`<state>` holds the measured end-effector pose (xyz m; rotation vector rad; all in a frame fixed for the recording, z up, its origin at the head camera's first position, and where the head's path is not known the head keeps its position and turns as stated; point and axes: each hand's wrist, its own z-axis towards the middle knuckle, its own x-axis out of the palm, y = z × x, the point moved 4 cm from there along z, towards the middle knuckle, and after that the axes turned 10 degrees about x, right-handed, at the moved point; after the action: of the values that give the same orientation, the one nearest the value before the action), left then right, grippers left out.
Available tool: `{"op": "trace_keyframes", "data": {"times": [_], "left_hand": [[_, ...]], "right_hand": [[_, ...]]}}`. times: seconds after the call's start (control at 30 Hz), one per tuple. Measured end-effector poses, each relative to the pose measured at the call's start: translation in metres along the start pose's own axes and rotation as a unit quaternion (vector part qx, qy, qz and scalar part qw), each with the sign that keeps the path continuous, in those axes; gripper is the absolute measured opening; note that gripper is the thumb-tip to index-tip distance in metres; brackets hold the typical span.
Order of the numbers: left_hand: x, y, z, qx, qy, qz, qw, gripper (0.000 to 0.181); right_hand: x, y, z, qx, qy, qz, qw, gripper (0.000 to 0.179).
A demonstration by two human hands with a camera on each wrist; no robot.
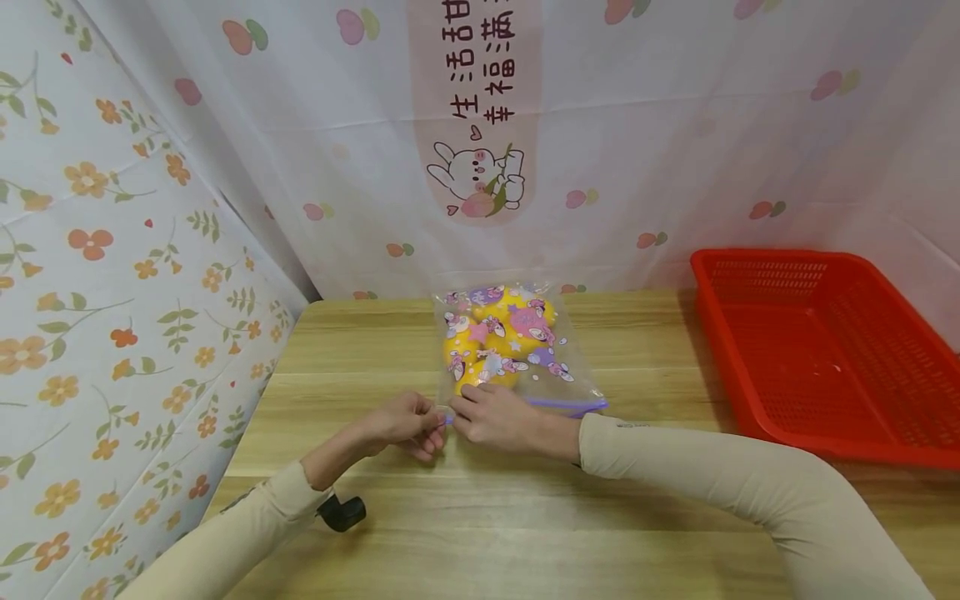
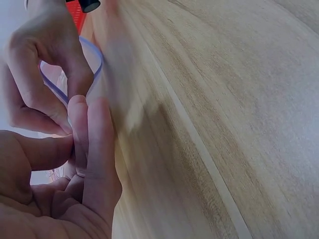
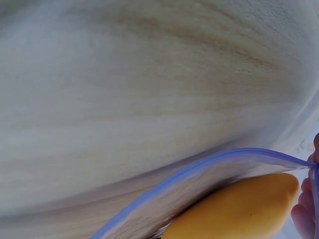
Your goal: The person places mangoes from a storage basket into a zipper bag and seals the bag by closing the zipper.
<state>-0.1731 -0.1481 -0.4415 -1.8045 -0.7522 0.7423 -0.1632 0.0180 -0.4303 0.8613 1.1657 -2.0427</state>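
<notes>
A clear zip bag point(image 1: 551, 385) with pink and purple cartoon prints lies on the table, several yellow fruits point(image 1: 491, 377) inside it. Its purple zip strip point(image 1: 558, 404) runs along the near edge. At the strip's left end, my left hand point(image 1: 401, 423) pinches the corner between thumb and fingers. Right beside it, my right hand point(image 1: 498, 421) pinches the zip edge with curled fingers. Between the two strip sides the mouth gapes to the right of my hands, as both wrist views show. One smooth yellow fruit point(image 3: 239, 211) with a pointed tip shows just inside the mouth.
A red plastic basket point(image 1: 731, 367) with slotted walls stands on the right of the wooden table point(image 1: 480, 525). Behind the table hangs a printed curtain point(image 1: 315, 150), and a floral cloth point(image 1: 112, 292) covers the left side.
</notes>
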Motion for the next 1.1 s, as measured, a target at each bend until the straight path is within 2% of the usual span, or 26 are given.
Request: {"op": "trace_keyframes", "data": {"times": [0.4,1.1], "left_hand": [[-0.002,0.002,0.0,-0.011,-0.009,0.007,0.9999,0.029],[-0.004,0.002,0.001,-0.005,-0.012,0.015,0.9998,0.028]], "right_hand": [[0.001,-0.004,-0.005,0.001,-0.004,0.013,0.9999,0.003],[0.001,-0.011,-0.015,-0.006,-0.023,0.014,0.9996,0.006]]}}
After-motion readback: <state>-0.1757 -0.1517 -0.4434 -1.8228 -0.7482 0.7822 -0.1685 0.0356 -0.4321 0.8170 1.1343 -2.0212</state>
